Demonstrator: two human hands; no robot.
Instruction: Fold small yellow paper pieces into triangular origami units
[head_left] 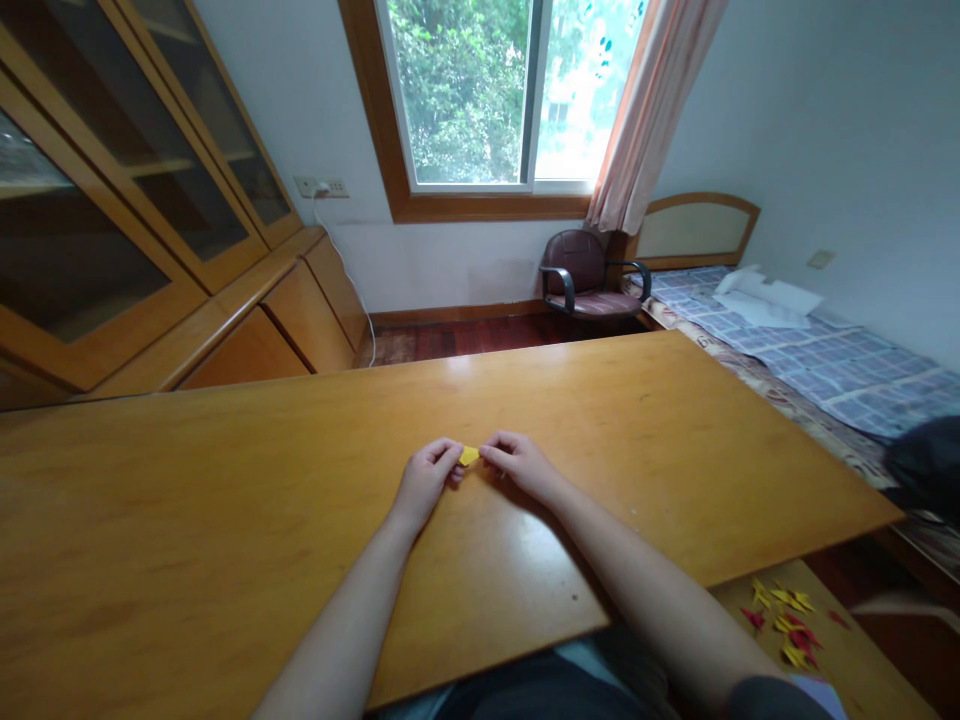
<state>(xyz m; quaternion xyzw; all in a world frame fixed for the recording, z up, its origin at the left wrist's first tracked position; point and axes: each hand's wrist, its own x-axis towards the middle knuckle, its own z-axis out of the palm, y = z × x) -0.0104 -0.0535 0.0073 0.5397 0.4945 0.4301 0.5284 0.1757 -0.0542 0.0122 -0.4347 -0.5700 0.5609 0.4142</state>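
Between my two hands is a small folded piece of yellow paper (469, 456), just above the wooden table (225, 520). My left hand (430, 482) pinches its left end between thumb and fingers. At its right end, the thumb and forefinger of my right hand (519, 462) are closed on the paper. The fingertips cover both ends, so only the middle of the fold shows. Several small yellow and red folded paper pieces (791, 625) lie on a lower wooden surface (877, 660) by my right elbow.
A maroon armchair (585, 275) stands beyond the table's far edge, below the window (465, 90). To the right is a bed (847, 370) with white sheets of paper (769, 300) and a dark bag (930, 465). A glass-fronted cabinet (202, 290) lines the left wall.
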